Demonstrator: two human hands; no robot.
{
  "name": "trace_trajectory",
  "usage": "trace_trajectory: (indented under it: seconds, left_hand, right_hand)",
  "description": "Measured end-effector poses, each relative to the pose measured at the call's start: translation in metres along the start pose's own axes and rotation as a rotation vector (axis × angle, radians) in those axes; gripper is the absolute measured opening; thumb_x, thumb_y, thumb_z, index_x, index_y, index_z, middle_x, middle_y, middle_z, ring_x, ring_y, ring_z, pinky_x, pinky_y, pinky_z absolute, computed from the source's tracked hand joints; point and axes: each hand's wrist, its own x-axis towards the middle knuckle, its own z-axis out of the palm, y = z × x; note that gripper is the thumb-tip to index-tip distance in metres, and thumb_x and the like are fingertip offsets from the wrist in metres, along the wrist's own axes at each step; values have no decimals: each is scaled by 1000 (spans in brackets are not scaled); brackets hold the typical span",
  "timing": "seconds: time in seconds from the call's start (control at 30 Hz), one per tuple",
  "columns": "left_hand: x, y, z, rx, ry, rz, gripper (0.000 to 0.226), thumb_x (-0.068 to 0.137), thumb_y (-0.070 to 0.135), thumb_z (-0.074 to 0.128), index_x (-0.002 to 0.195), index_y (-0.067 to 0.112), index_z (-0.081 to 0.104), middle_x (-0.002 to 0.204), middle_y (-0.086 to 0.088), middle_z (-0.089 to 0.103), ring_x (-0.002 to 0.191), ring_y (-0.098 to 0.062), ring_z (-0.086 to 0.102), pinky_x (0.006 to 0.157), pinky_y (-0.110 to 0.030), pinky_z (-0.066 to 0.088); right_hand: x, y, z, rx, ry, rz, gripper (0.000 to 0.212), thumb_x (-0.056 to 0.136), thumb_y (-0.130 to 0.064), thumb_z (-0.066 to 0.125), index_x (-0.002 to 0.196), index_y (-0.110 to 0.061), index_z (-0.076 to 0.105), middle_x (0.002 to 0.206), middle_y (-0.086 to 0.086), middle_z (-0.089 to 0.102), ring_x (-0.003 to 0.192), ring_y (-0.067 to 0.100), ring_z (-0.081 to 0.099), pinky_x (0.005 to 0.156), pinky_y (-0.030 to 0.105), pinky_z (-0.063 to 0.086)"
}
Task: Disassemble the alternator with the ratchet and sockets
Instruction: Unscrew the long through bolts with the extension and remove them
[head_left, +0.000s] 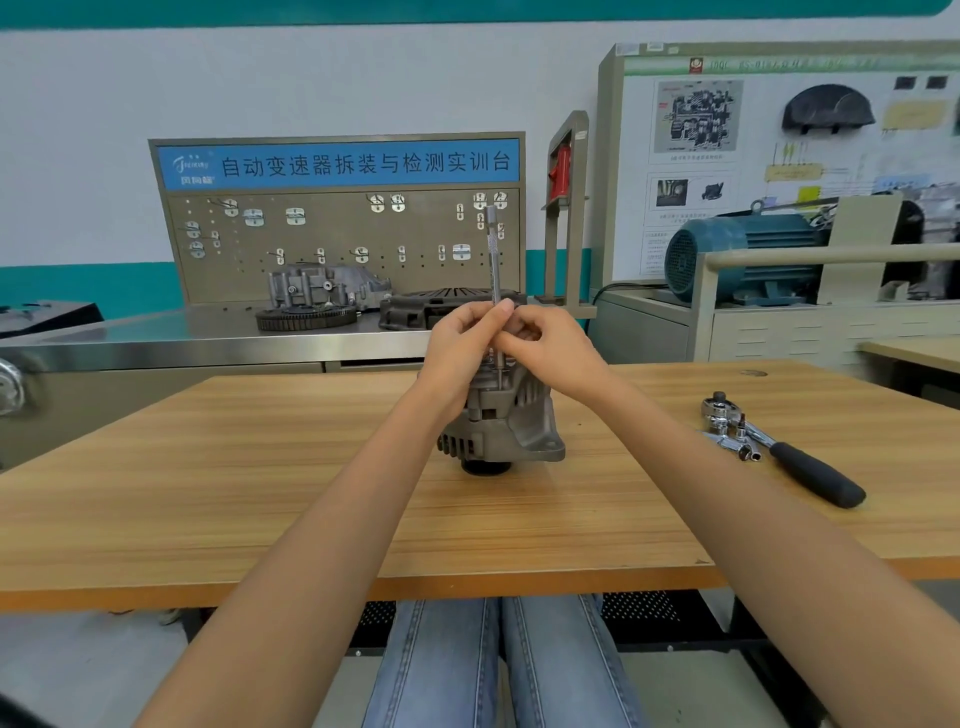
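A grey alternator (506, 426) stands on the wooden table (260, 493), pulley end down. A long steel extension bar (494, 254) rises upright from its top. My left hand (460, 345) and my right hand (545, 345) both pinch the bar's lower part just above the alternator. The bar's lower end meets the housing between my hands. The ratchet (789, 452), with a black handle, lies on the table to the right, with loose sockets (740, 441) beside its head.
A steel workbench (156, 338) behind the table carries a gear ring (306, 317), a metal casting and a black clutch part under a pegboard. A teal electric motor (748, 254) stands at the back right. My legs show under the table's front edge.
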Motion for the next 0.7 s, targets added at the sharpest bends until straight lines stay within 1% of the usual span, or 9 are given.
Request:
trace_trajectory:
  seconds: [0.13, 0.2, 0.23, 0.3, 0.37, 0.43, 0.53, 0.6, 0.7]
  left_hand:
    - [-2, 2, -5, -13, -37, -20, 22, 97, 21, 52, 94, 23, 74, 93, 5, 74, 101, -13, 65, 93, -31, 48]
    - [-1, 3, -6, -24, -39, -35, 25, 97, 18, 50, 95, 21, 74, 96, 6, 74, 104, -13, 64, 100, -35, 44]
    - [-1, 3, -6, -22, -43, -36, 25, 97, 18, 50, 93, 21, 74, 97, 5, 74, 104, -13, 64, 102, -35, 44]
    - [-2, 2, -6, -8, -60, -22, 20, 97, 19, 53, 94, 22, 73, 96, 5, 74, 100, -9, 65, 98, -32, 45]
    - [-2, 1, -7, 4, -67, -10, 15, 95, 21, 57, 95, 24, 72, 94, 6, 74, 98, -8, 66, 92, -28, 47]
    - [0, -1, -7, 5, -62, -5, 12, 93, 22, 60, 95, 22, 72, 94, 4, 74, 99, -11, 66, 91, -29, 48]
    - [2, -2, -7, 5, -38, 0, 8, 92, 19, 62, 92, 18, 70, 90, 2, 72, 97, -16, 65, 90, -33, 50]
    - [2, -1, -6, -2, -29, -4, 7, 91, 17, 63, 91, 17, 70, 86, 3, 72, 91, -13, 66, 84, -28, 51]
    - [1, 1, -3, 22, -22, -12, 5, 91, 16, 64, 90, 15, 69, 86, 0, 71, 87, -12, 67, 79, -25, 51]
  right_hand:
    - [-1, -4, -5, 63, -69, 26, 26, 89, -32, 62, 97, -9, 71, 92, 5, 70, 92, 18, 64, 90, 42, 50]
    - [-1, -5, -7, 72, -94, 22, 24, 91, -29, 60, 100, -10, 72, 95, 9, 70, 93, 21, 64, 91, 40, 49]
    - [-1, -6, -8, 70, -107, 18, 24, 92, -28, 58, 100, -10, 72, 93, 12, 70, 91, 23, 64, 89, 39, 49]
    - [0, -6, -9, 62, -128, 14, 24, 94, -25, 56, 99, -8, 72, 84, 16, 67, 80, 24, 61, 81, 39, 48]
    - [1, -5, -10, 65, -135, 20, 25, 94, -23, 55, 97, -5, 72, 79, 15, 65, 76, 22, 59, 79, 39, 48]
    - [1, -5, -9, 70, -128, 36, 24, 93, -24, 56, 97, -7, 72, 86, 12, 69, 83, 21, 63, 81, 36, 50]
    - [1, -4, -6, 60, -100, 46, 22, 91, -28, 59, 101, -12, 70, 89, 1, 69, 88, 13, 64, 77, 25, 50]
    - [2, -2, -5, 56, -79, 56, 23, 89, -30, 62, 100, -11, 69, 90, -1, 68, 89, 11, 63, 79, 24, 50]
    - [2, -2, -4, 47, -60, 59, 19, 87, -29, 65, 93, -12, 66, 84, -1, 66, 84, 12, 62, 74, 24, 49]
